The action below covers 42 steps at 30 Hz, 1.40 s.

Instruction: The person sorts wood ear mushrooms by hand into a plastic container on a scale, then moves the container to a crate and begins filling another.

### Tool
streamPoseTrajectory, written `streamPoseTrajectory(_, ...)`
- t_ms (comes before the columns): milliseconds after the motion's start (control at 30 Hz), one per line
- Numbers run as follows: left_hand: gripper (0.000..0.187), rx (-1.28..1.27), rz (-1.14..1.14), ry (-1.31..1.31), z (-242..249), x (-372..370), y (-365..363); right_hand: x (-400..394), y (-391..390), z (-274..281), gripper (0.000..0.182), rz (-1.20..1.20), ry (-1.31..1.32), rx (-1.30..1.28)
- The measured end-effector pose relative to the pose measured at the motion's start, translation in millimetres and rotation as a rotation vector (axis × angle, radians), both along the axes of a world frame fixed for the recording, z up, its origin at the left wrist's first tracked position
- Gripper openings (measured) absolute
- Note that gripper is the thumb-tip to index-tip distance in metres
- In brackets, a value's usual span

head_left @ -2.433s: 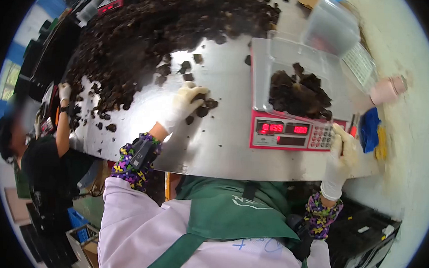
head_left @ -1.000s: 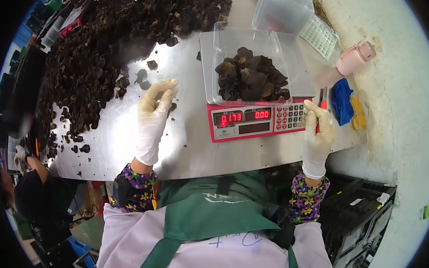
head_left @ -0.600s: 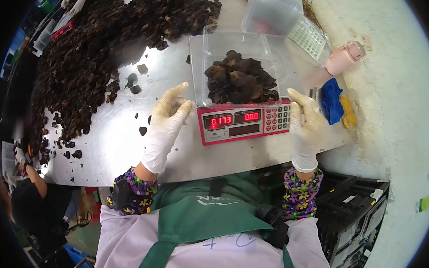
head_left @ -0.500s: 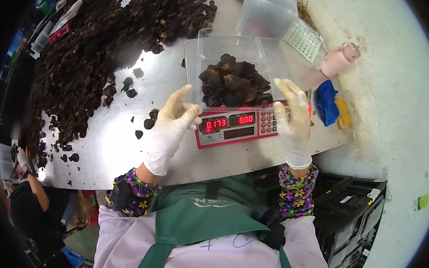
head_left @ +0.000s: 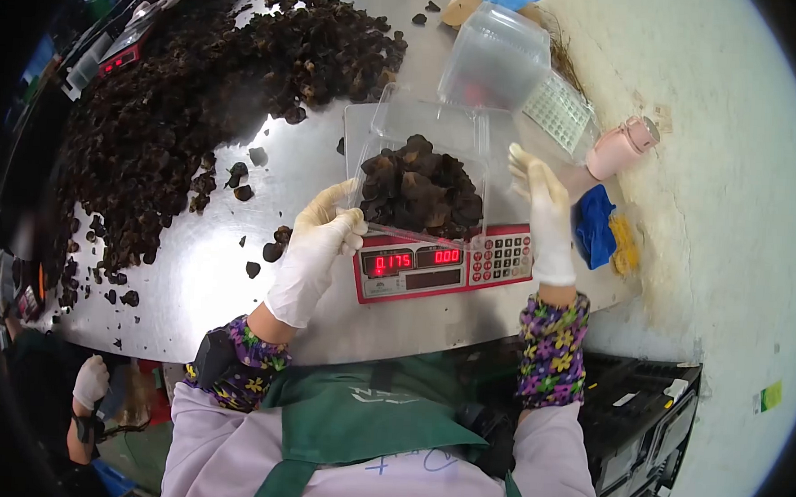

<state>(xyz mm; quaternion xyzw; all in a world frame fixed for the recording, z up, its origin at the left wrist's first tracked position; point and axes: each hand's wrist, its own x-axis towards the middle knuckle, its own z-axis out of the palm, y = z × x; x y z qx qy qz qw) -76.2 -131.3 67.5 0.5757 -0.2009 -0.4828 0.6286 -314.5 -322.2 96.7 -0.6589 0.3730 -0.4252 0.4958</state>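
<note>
My left hand, in a white glove, pinches the left edge of a clear plastic box with its lid raised at the back. Dark, curled mushroom-like pieces fill the box, which rests over the plate of a red and white scale. The scale's display reads 0.175 and 0.00. To the right of the box is my right hand, gloved too, its fingers spread and holding nothing.
A large dark heap covers the table's left side. Stacked clear boxes, a pink bottle and a blue cloth lie at the right, beside the wall. A co-worker's gloved hand shows at lower left.
My left hand has closed on the box's left edge. The box has shifted slightly left, and my right hand is farther from it. The display went from 0.173 to 0.175.
</note>
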Motion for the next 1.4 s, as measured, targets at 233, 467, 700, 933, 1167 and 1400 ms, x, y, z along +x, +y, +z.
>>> streamPoseTrajectory(233,0.042,0.005,0.014,-0.014,1.3,1.9,-1.8,35.9,-73.6,-2.1,0.055,0.278,-0.406,0.756)
streamPoseTrajectory(467,0.038,0.0,-0.059,0.185,7.7,12.5,4.6,0.2,39.3,10.9,0.039,0.005,0.424,-0.665)
streamPoseTrajectory(700,0.035,0.051,-0.11,0.002,3.2,7.0,0.2,-4.8,94.4,-23.2,0.021,0.013,0.049,0.451)
streamPoseTrajectory(933,0.036,-0.104,-0.006,-0.185,-48.2,20.6,31.2,7.3,111.2,-41.7,0.01,0.03,-0.186,0.164)
streamPoseTrajectory(1167,0.042,-0.555,-0.138,0.024,-5.3,-18.7,53.7,-18.6,166.7,14.4,0.028,-0.181,-0.278,-0.053)
streamPoseTrajectory(1400,0.041,-0.536,-0.737,-0.279,43.2,-127.0,75.7,-105.6,219.6,90.4,0.056,-0.295,-0.551,-0.175)
